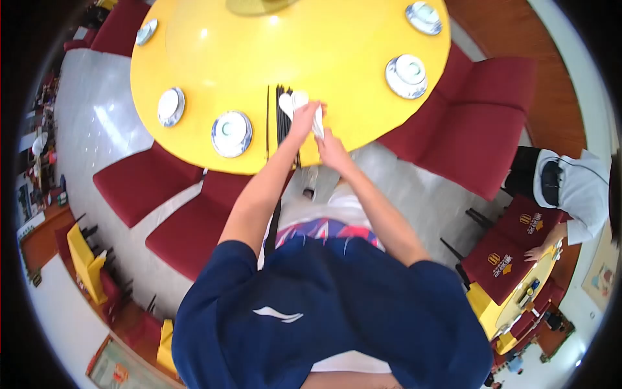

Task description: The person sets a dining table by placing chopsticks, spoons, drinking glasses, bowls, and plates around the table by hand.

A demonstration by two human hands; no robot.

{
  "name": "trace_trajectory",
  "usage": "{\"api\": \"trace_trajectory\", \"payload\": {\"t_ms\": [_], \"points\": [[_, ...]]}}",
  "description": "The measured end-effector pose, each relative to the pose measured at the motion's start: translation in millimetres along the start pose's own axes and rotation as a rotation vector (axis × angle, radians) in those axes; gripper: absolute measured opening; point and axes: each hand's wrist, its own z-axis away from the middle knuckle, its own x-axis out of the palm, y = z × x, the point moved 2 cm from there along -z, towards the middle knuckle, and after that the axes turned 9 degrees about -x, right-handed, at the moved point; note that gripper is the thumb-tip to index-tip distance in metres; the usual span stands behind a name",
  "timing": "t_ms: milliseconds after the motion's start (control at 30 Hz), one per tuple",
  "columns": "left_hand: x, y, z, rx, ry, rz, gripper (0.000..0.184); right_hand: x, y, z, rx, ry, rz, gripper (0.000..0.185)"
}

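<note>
Over the near edge of the round yellow table [353, 123], my left hand [306, 119] is closed, its fingers curled at the upper end of a small bunch of white spoons [318, 122]. My right hand [332, 150] grips the lower end of that bunch; how many are in it is hard to tell. Just beyond my left hand lie more white spoons [286, 104], their bowls facing away from me. A bundle of black chopsticks [281, 120] lies under and beside my left forearm. One single chopstick [267, 123] lies apart, to its left.
Stacked bowl-and-plate settings stand round the table, the nearest a blue-rimmed plate [231, 134] at left and another plate [406, 76] at right. Dark red chairs [463, 123] crowd the table's edge. A person in a white shirt [576, 194] leans on chairs at far right.
</note>
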Motion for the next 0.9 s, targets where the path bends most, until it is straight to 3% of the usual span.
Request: {"api": "trace_trajectory", "payload": {"t_ms": [67, 133, 233, 267, 367, 533, 700, 833, 900], "points": [[-11.8, 1.7, -15.5, 0.097, 0.081, -0.167, 0.029, -1.7, 15.7, -33.0, -0.011, 0.025, -0.015, 0.027], [-22.9, 22.7, -6.1, 0.480, 0.478, -0.538, 0.027, -1.7, 27.0, -56.6, 0.033, 0.017, -0.079, 0.028], [-47.2, 17.7, -0.1, 0.126, 0.775, -0.835, 0.029, 1.9, 45.4, -77.3, 0.058, -0.005, -0.116, 0.029], [-55.0, 9.2, -2.7, 0.109, 0.788, -0.842, 0.029, 2.4, 49.6, -84.6, 0.057, -0.040, -0.088, 0.028], [-63.2, -6.7, -7.1, 0.002, 0.765, -0.793, 0.030, -0.5, 49.7, -98.7, 0.028, -0.122, -0.050, 0.028], [-51.1, 3.9, -15.4, 0.108, 0.646, -0.652, 0.025, 3.7, 36.9, -111.2, -0.037, -0.153, 0.026, 0.024], [-69.4, -2.5, -23.3, 0.097, 0.518, -0.555, 0.026, 5.8, 11.2, -127.5, 0.058, -0.274, 0.506, 0.036], [-76.3, 5.4, -16.9, 0.138, 0.404, -0.605, 0.030, 11.5, 8.5, -135.6, 0.091, -0.224, 0.654, 0.040], [-80.1, -1.8, -21.1, -0.003, 0.297, -0.336, 0.030, 11.4, 8.6, -128.7, 0.100, -0.259, 0.725, 0.046]]}}
